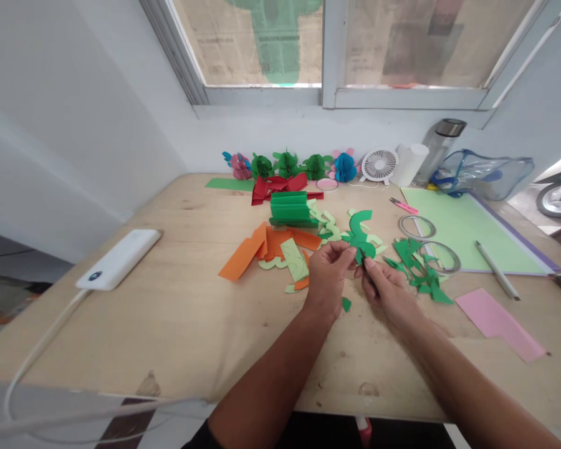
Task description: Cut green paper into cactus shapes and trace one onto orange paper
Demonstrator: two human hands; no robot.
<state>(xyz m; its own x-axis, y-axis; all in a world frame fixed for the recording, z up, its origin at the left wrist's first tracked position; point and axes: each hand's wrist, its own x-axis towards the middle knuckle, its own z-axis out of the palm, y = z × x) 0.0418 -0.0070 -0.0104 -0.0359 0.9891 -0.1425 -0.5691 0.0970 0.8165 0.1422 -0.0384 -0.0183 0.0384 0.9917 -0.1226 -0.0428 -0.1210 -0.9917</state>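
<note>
Between my hands is a dark green paper cutout (361,223) with a curved, hooked upper part. My left hand (330,274) pinches its lower left edge. A small dark pair of scissors (370,280) sits in my right hand (390,293), its blades at the paper's lower edge and its handles mostly hidden by my fingers. Below, a small green scrap (346,304) lies on the table. Light green curvy cutouts (328,226) lie just behind the paper, and dark green scraps (421,268) are heaped right of my right hand.
Orange paper (243,257), folded green paper (290,209) and red paper (280,186) lie left of centre. Two tape rolls (442,257), pink-handled snips (404,206), a pen (498,270) and pink paper (498,321) are at right. A white power bank (119,259) with a cable lies left. Paper figures (287,164) and a fan (379,165) line the wall.
</note>
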